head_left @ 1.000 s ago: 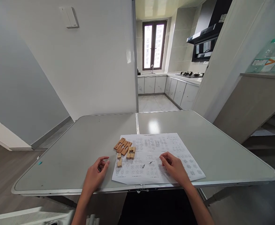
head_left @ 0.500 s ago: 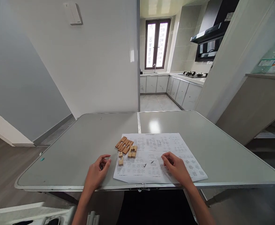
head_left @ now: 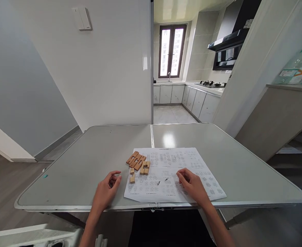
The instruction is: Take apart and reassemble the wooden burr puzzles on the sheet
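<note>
My left hand (head_left: pixel 105 192) rests on the grey folding table (head_left: pixel 84 171), just left of a printed sheet of diagrams (head_left: pixel 175 173). Its fingers are loosely curled and hold nothing. My right hand (head_left: pixel 192 185) lies on the sheet's lower right part, fingers bent, nothing in them. A cluster of wooden puzzle pieces (head_left: pixel 138 163) sits on the sheet's upper left corner, a little beyond my left hand. One small wooden block (head_left: pixel 132 179) lies apart, nearest my left fingertips.
A white wall with a switch plate (head_left: pixel 82 19) stands behind the table. A doorway opens onto a kitchen (head_left: pixel 189 92) with cabinets and a window. A counter (head_left: pixel 282 113) with plastic bottles stands at the right. A small teal dot (head_left: pixel 45 176) marks the table's left edge.
Only the view has shifted slightly. Both hands stay where they were and the wooden pieces have not moved.
</note>
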Demonstrator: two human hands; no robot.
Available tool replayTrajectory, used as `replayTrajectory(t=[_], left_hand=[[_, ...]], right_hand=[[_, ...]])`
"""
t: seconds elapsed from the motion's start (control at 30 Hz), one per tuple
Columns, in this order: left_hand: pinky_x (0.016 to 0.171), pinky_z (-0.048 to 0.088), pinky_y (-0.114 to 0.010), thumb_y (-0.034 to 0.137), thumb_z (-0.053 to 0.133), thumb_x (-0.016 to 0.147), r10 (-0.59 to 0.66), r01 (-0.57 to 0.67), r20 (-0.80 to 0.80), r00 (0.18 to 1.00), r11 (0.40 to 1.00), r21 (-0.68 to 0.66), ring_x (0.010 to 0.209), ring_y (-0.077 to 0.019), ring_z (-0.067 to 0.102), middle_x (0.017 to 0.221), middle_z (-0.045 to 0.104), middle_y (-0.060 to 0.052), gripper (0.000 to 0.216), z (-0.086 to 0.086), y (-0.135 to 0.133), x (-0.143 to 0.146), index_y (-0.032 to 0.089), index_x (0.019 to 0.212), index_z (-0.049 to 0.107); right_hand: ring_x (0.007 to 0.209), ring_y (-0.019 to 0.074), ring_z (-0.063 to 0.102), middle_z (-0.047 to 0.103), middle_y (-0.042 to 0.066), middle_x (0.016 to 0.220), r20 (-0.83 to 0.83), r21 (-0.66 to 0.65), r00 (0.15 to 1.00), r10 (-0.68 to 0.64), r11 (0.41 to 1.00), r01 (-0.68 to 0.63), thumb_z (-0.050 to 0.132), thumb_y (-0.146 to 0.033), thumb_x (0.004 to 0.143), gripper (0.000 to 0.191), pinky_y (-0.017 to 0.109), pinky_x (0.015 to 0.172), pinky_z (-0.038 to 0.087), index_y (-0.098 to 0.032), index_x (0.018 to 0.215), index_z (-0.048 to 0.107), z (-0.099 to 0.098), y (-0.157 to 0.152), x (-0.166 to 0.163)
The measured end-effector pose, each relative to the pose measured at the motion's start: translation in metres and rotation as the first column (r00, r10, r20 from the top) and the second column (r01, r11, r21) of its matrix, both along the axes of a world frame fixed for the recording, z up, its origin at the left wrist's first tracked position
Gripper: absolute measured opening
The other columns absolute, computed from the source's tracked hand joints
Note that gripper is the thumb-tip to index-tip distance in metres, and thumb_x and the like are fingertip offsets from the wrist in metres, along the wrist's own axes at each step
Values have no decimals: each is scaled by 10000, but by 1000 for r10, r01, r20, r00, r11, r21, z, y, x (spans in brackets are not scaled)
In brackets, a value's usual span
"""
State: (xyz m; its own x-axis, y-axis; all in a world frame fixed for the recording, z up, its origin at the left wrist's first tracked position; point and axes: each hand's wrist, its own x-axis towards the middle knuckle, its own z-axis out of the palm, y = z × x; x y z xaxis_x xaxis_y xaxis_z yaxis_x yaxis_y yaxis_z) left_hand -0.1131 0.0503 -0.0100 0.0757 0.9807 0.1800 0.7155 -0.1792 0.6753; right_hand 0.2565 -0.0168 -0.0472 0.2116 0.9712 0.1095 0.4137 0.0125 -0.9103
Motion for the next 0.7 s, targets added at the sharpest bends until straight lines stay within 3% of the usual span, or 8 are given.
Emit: replayTrajectory(t=[0.43, 0.7], left_hand=[[617, 449, -263, 600, 499, 921, -12, 12, -11, 1000, 1000, -2, 661, -172, 614, 772, 681, 10, 464, -5, 0, -3, 236, 1148, 676], [598, 449, -260, 605, 505, 900, 8, -8, 9, 1000, 1000, 9, 655, -177, 621, 753, 677, 9, 472, 3, -4, 2, 228, 1114, 691]], right_hand=[[576, 184, 558, 648, 0, 657, -2, 13, 1000, 1, 1000, -1, 535, -665, 931, 456, 291, 570, 441, -233, 885, 672, 3, -2, -2], [582, 196, 560, 644, 4, 654, 11, -7, 1000, 0, 1000, 0, 511, -724, 914, 509, 304, 583, 434, -238, 887, 664, 4, -2, -2]])
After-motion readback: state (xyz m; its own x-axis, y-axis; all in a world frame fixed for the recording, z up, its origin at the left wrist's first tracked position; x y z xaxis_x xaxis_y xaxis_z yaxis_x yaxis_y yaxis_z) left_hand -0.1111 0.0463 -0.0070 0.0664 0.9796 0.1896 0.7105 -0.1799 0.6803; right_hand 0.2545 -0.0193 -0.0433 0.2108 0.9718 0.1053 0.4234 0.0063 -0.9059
